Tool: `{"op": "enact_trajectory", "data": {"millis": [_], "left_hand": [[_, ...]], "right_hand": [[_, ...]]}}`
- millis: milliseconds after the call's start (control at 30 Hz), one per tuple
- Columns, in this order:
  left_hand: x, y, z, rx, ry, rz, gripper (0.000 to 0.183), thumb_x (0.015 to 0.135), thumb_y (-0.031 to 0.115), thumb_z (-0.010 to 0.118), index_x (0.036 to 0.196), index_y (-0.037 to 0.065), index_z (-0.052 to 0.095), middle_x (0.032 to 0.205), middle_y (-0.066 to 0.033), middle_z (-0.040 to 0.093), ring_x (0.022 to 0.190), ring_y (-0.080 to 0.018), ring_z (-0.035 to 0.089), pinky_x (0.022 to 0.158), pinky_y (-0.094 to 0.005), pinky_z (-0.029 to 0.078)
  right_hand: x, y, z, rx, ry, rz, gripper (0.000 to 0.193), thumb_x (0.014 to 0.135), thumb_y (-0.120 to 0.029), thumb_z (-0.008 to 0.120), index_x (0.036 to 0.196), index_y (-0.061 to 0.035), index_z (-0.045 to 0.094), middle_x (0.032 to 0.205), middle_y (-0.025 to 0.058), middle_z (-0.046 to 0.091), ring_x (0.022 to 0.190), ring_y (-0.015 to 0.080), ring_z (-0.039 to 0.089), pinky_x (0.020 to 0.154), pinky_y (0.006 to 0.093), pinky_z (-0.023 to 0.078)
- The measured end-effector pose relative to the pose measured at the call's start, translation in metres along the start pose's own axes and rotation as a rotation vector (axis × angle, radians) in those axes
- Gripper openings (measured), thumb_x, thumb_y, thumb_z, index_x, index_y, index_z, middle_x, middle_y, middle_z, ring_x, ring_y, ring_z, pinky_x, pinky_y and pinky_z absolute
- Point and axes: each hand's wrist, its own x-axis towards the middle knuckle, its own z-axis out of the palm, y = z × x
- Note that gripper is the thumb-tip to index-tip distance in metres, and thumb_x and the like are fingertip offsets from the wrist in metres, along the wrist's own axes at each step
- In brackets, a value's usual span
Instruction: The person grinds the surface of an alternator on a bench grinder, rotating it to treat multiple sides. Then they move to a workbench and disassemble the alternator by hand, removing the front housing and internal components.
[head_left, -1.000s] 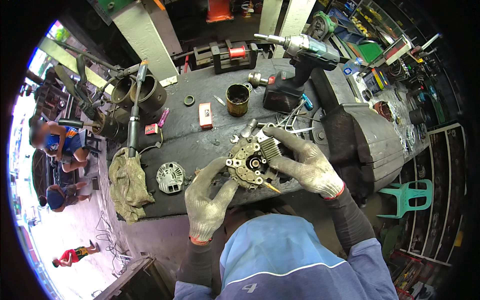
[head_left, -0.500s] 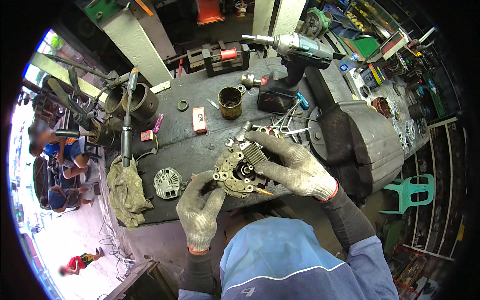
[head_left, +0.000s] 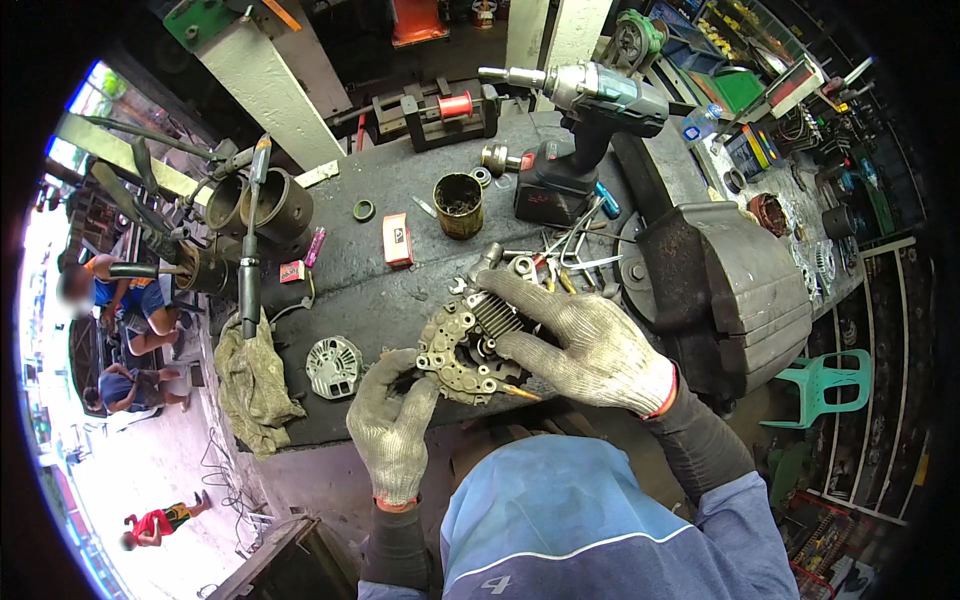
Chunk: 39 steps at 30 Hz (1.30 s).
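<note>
An opened alternator (head_left: 443, 352), a round metal body with a toothed rim, is held above the near edge of the bench. My left hand (head_left: 392, 428), in a grey-white knit glove, grips its left rim between thumb and fingers. On the upper right side, my gloved right hand (head_left: 592, 345) has thumb and index finger around a dark finned regulator (head_left: 497, 316). Whether the regulator is fastened to the body cannot be seen. A brownish pointed terminal (head_left: 518, 392) sticks out at the lower right. Left of my left hand lies a separate slotted alternator end cover (head_left: 333, 367).
A cordless impact wrench (head_left: 585, 130) stands upright at the back, near a rusty can (head_left: 459, 205) and a small white-and-red box (head_left: 397, 240). Loose hand tools (head_left: 575, 250) lie beyond my right hand. A cloth (head_left: 255, 385) hangs over the left edge. A large dark casing (head_left: 740, 290) occupies the right.
The alternator has shifted slightly left and turned a little in my hands. My right hand has moved left with the finned regulator. My left hand keeps its grip on the rim.
</note>
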Motion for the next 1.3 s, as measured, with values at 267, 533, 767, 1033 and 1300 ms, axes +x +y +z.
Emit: {"op": "enact_trajectory", "data": {"millis": [267,533,767,1033,1300], "left_hand": [[0.004,0.001,0.006,-0.105,0.039,-0.012,0.037,0.092,-0.006,0.077,0.128,-0.008,0.069,0.116,-0.0101,0.074,0.099,-0.0124,0.069,0.087,-0.0271,0.058],[0.012,0.004,0.009,-0.092,0.004,0.025,0.037,0.093,-0.004,0.077,0.129,-0.008,0.069,0.117,-0.0103,0.074,0.102,-0.0126,0.069,0.088,-0.0268,0.058],[0.017,0.006,0.011,-0.009,-0.026,0.046,0.032,0.095,0.0,0.078,0.125,-0.007,0.072,0.115,-0.0099,0.075,0.098,-0.0117,0.068,0.087,-0.027,0.058],[0.021,0.008,0.016,-0.04,-0.056,0.023,0.028,0.095,-0.002,0.078,0.123,-0.004,0.075,0.115,-0.0094,0.075,0.096,-0.0111,0.07,0.083,-0.0259,0.058],[0.024,0.009,0.019,0.001,-0.043,0.026,0.027,0.094,0.001,0.08,0.12,-0.001,0.077,0.114,-0.0111,0.077,0.098,-0.0137,0.072,0.083,-0.0275,0.059]], "right_hand": [[-0.004,0.005,0.005,0.062,0.029,0.05,0.064,0.1,-0.031,0.073,0.158,-0.0121,0.052,0.125,0.0231,0.074,0.101,0.0391,0.077,0.087,0.0438,0.059],[-0.011,0.004,0.008,0.127,0.082,0.07,0.063,0.099,-0.028,0.073,0.156,-0.0093,0.053,0.133,0.0248,0.071,0.116,0.0413,0.073,0.097,0.0445,0.058],[-0.017,0.002,0.007,0.154,0.111,0.125,0.061,0.099,-0.029,0.073,0.153,-0.0073,0.055,0.13,0.0239,0.072,0.115,0.0425,0.072,0.096,0.0464,0.058],[-0.023,0.003,0.012,0.235,0.135,0.246,0.062,0.097,-0.024,0.075,0.153,-0.0065,0.056,0.123,0.0248,0.074,0.103,0.0327,0.077,0.09,0.0423,0.059],[-0.023,0.002,0.011,0.248,0.145,0.308,0.064,0.098,-0.023,0.077,0.155,-0.0051,0.054,0.119,0.0258,0.075,0.102,0.0299,0.079,0.085,0.0399,0.061]]}}
